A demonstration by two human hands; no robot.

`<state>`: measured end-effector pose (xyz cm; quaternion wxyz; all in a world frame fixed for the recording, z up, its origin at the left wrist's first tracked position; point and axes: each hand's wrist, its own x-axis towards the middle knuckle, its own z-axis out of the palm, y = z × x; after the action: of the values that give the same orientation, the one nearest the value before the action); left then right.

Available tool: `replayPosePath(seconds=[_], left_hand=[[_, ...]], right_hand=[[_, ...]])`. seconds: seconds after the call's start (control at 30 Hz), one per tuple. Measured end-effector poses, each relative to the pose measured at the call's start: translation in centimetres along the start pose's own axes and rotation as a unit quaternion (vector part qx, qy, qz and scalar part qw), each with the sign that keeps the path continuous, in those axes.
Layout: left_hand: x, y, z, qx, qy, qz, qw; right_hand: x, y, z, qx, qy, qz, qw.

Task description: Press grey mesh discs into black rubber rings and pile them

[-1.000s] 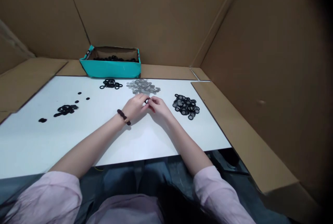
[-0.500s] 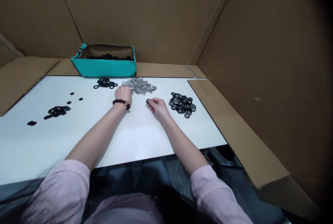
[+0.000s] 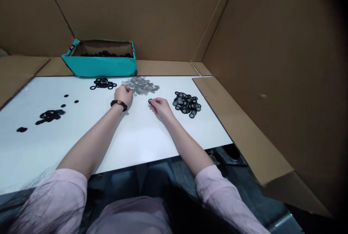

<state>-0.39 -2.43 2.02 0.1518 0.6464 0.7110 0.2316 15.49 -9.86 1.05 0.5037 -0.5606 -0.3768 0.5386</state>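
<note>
My right hand (image 3: pixel 162 108) pinches a small black ring (image 3: pixel 150 101) between thumb and fingertips, just over the white tabletop. My left hand (image 3: pixel 123 95), with a dark bracelet at the wrist, is closed at the near left edge of a pile of thin grey discs (image 3: pixel 143 85). Whatever its fingertips hold is too small to make out. Left of that hand lies a small heap of black rings (image 3: pixel 103 83). To the right of my right hand is a pile of black rings with grey centres (image 3: pixel 187 104).
A turquoise box (image 3: pixel 102 66) with black rings inside stands at the back. Flat black pieces (image 3: pixel 50 115) lie on the left of the white table (image 3: pixel 130 143), with a few strays around them. Cardboard walls (image 3: pixel 152 16) rise behind and to the right.
The view has shifted, so the table's contents sit further left and slightly higher. My left hand has turned, and its curled fingers and thumb now show. My right hand still pinches the black ring.
</note>
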Motion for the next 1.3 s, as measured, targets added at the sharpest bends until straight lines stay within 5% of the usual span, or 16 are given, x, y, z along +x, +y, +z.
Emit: replayPosePath(seconds=[0.33,0.8,1.3], left_hand=[[-0.4,-0.1,0.1,-0.025,-0.002,0.024,0.999],[-1.3,-0.1,0.1,0.177,0.009,0.144,0.974],[-1.3,1.0,0.3,0.031,-0.012,0.114,0.993]], right_hand=[[0.1,-0.3,-0.2,-0.022,0.003,0.018,1.000],[-0.2,-0.5,-0.2,-0.015,-0.001,0.019,1.000],[0.3,0.3,-0.1,-0.041,0.013,-0.028,0.999]])
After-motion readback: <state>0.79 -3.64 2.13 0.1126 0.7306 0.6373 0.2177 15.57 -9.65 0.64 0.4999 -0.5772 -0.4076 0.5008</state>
